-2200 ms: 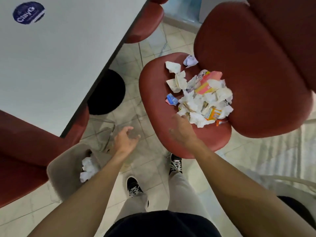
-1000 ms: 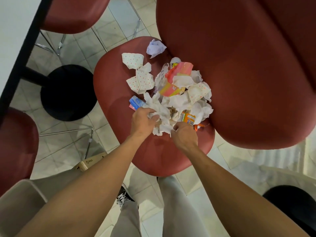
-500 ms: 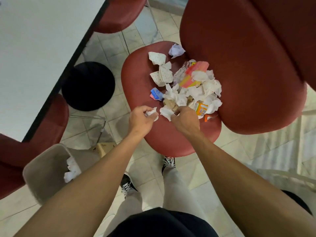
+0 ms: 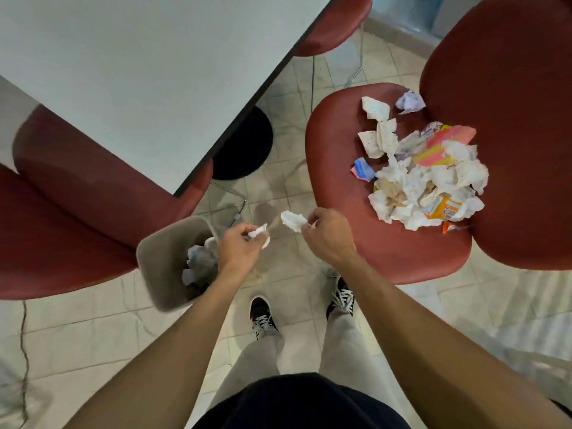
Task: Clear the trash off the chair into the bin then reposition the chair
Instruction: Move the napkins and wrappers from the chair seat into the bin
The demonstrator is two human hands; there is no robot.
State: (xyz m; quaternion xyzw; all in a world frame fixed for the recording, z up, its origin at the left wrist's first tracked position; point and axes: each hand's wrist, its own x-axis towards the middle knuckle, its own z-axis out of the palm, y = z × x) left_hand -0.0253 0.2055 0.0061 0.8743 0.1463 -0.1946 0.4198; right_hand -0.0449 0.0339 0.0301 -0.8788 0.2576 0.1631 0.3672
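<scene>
Your left hand has its fingers curled around a small white tissue, at the rim of the grey bin. Your right hand pinches a second tissue over the floor. Farther away, the trash pile lies on the red chair seat.

A crumpled tissue is pinched in the left hand beside the grey bin — another tissue is held by the right hand. Wrappers and tissues are heaped on the red chair.
</scene>
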